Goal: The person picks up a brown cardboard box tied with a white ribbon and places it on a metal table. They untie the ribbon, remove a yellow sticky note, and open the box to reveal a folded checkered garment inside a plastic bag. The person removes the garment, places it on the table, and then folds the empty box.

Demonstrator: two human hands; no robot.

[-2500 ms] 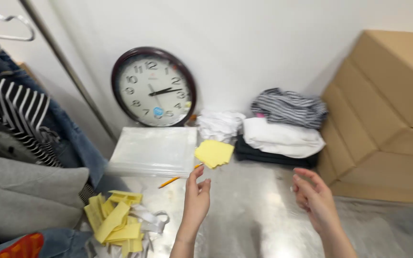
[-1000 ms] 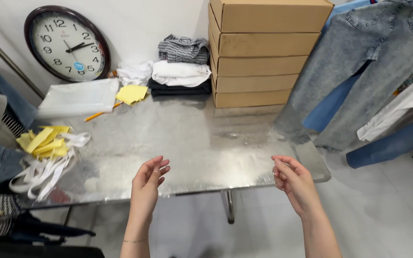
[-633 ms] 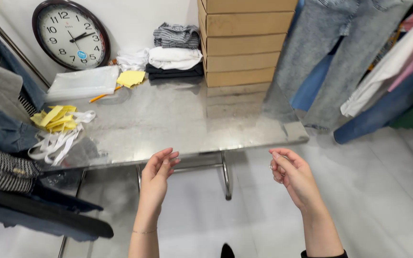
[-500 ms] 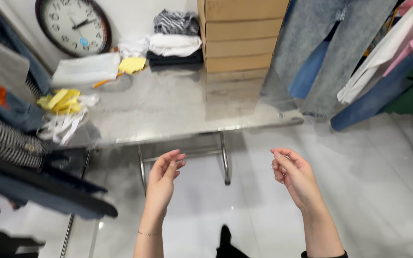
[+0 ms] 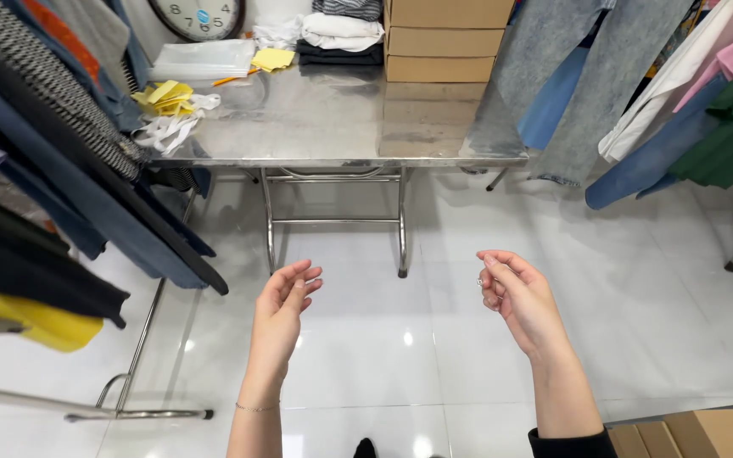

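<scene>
My left hand (image 5: 282, 315) and my right hand (image 5: 517, 298) hang in front of me over the white tiled floor, palms facing each other, fingers loosely curled and apart. Neither holds anything. A steel table (image 5: 332, 140) stands well ahead of both hands. On it lie a yellow paper stack (image 5: 272, 58), yellow tags with white ribbons (image 5: 169, 106), a clear plastic bag pile (image 5: 202, 59) and folded clothes (image 5: 341, 34).
Cardboard boxes (image 5: 447, 41) sit on the table's far right. A wall clock (image 5: 198, 13) leans behind it. Hanging garments crowd the left rack (image 5: 53, 161); jeans (image 5: 553, 76) and coloured clothes (image 5: 706, 102) hang on the right. Another box (image 5: 706, 432) lies at bottom right.
The view has drawn back from the table, which now lies farther ahead. My hands, earlier over the tabletop's edge, now hover over the floor. The left clothes rack has come into view.
</scene>
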